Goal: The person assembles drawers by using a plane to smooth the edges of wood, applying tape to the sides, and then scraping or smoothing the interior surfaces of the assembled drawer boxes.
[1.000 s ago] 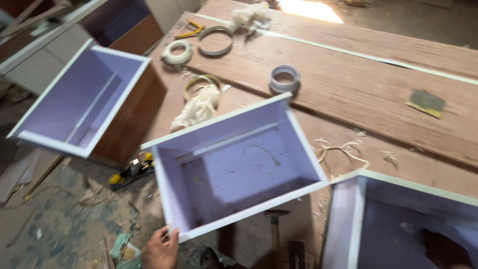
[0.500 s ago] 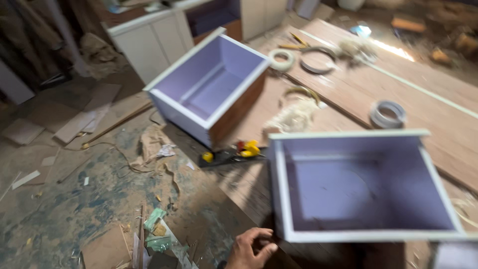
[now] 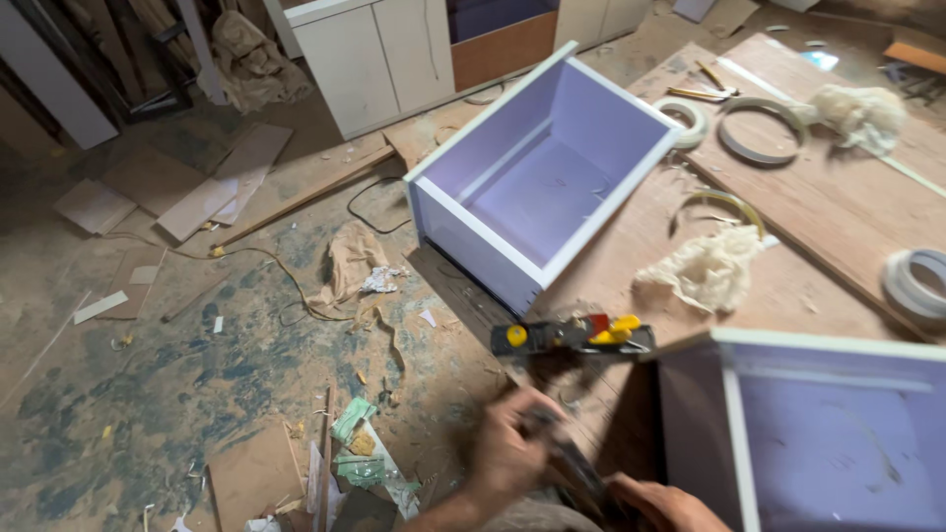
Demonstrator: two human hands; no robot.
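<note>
Our left hand (image 3: 507, 455) is closed around a dark, blurred tool (image 3: 564, 463) whose long axis slants toward our right hand (image 3: 662, 504), whose grip we cannot tell; the yellow-knobbed hand plane (image 3: 572, 336) lies just above, on the plywood table (image 3: 838, 217).

White cabinet (image 3: 374, 59) stands behind an open lilac drawer box (image 3: 542, 177) — tape rolls (image 3: 759, 128), crumpled rag (image 3: 705, 271).

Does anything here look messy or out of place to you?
Yes. The floor is strewn with board offcuts, crumpled paper and a loose cable. The lilac-lined drawer box hangs partly over the edge of the plywood table, beside a hand plane at the very edge.
</note>
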